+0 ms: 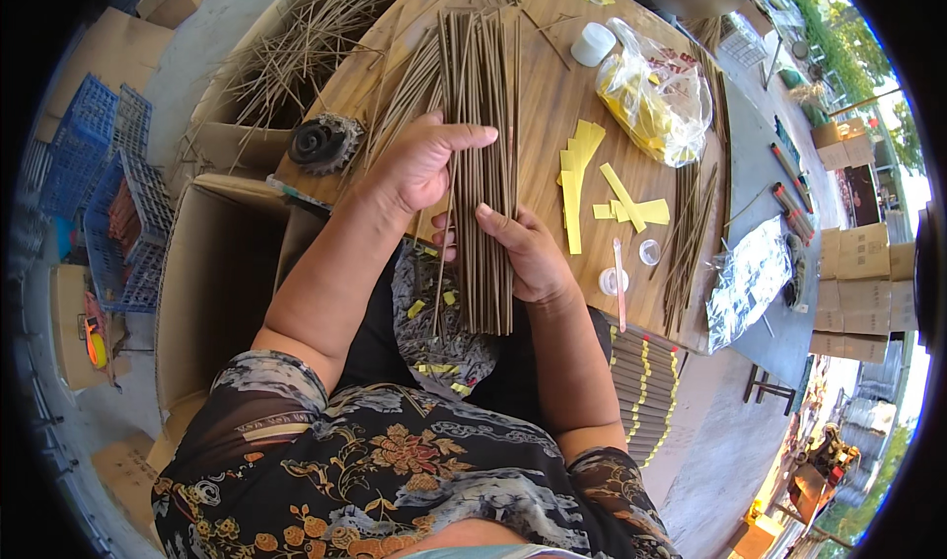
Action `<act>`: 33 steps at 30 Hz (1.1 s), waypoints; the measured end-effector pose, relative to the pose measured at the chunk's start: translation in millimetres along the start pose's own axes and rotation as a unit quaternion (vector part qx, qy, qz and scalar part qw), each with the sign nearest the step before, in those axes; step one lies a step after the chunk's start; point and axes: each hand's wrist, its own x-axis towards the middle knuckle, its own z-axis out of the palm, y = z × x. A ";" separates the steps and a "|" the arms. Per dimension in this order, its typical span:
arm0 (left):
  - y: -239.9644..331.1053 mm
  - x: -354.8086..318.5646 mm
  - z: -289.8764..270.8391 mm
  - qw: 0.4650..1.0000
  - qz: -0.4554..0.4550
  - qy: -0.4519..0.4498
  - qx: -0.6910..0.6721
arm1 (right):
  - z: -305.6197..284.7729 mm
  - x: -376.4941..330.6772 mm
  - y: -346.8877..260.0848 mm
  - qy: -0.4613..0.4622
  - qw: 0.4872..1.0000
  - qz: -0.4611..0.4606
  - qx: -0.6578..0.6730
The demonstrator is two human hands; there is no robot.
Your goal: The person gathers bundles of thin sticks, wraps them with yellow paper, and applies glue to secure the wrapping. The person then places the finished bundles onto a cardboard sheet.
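Observation:
A long bundle of thin brown sticks (483,184) stands in front of me, its top end over the wooden table and its lower end above my lap. My left hand (419,164) grips it from the left, thumb laid across the front. Lower down, my right hand (533,253) closes round the right side with the thumb on the sticks. A few sticks splay apart from the bundle at its edges. More loose sticks (409,95) lie on the table just behind my left hand. Right of the bundle are yellow paper strips (577,174), lying flat and partly overlapping.
The wooden table (552,95) also bears a clear plastic bag (656,95) with yellow contents, a white roll (593,44) and small round lids (613,281). Open cardboard boxes (212,293) stand at my left, one full of sticks (296,51). Blue crates (123,223) sit farther left.

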 end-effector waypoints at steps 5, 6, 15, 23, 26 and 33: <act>-8.6 7.7 -6.4 0.997 0.003 0.045 -0.055 | -6.5 -0.3 -0.5 0.020 1.000 0.006 0.003; -5.2 5.0 0.4 0.991 -0.015 0.085 -0.099 | -7.0 -0.8 -1.4 0.012 1.000 0.001 0.006; -7.0 3.3 6.0 0.994 0.022 0.037 -0.098 | -9.0 -2.8 2.0 -0.008 1.000 0.006 0.019; -9.9 1.8 5.9 0.989 0.071 0.080 -0.106 | -8.4 -1.1 2.7 0.009 0.999 0.000 0.036; -9.2 2.7 1.9 0.986 0.032 0.095 -0.132 | -7.3 0.0 3.0 0.004 0.999 -0.021 0.036; -11.8 4.0 0.4 0.989 0.025 0.054 -0.133 | -8.8 -1.6 4.0 0.003 0.999 -0.024 0.035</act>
